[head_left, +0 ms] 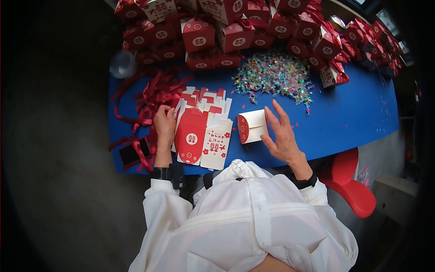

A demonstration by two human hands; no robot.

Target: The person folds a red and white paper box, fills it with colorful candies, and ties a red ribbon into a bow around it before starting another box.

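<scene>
- On the blue worktop [353, 113], near its front edge, we note a half-folded box [252, 126]: white body, red rounded end flap facing the left, lying on its side.
- Right hand [281, 133]: grip spread, fingers [276, 115] fanned out; the fingertips touch the right end of the half-folded box and nothing is pinched.
- Left hand [164, 124]: it lies on the left edge of a stack of flat box blanks [204, 131], knuckles up and fingers curled under. We cannot tell whether the grip pinches a blank or only rests on it.
- The blanks are red and white, fanned and overlapping, just left of the half-folded box and not touching it. The top one shows a red panel with a round white emblem.
- Left of the stack: a tangle of red ribbons [149, 95], some hanging over the worktop's edge.
- A dark phone [133, 152] lies at the front left corner, a ribbon across it.
- Beyond the box, mid-worktop: a heap of iridescent confetti [276, 77], with stray bits scattered near it.
- Along the far edge: many finished red boxes [226, 27] piled in rows, running round to the right side.
- A clear round object [122, 64] sits at the far left corner; too blurred to identify.
- A red seat [353, 186] shows below the worktop on the right.
</scene>
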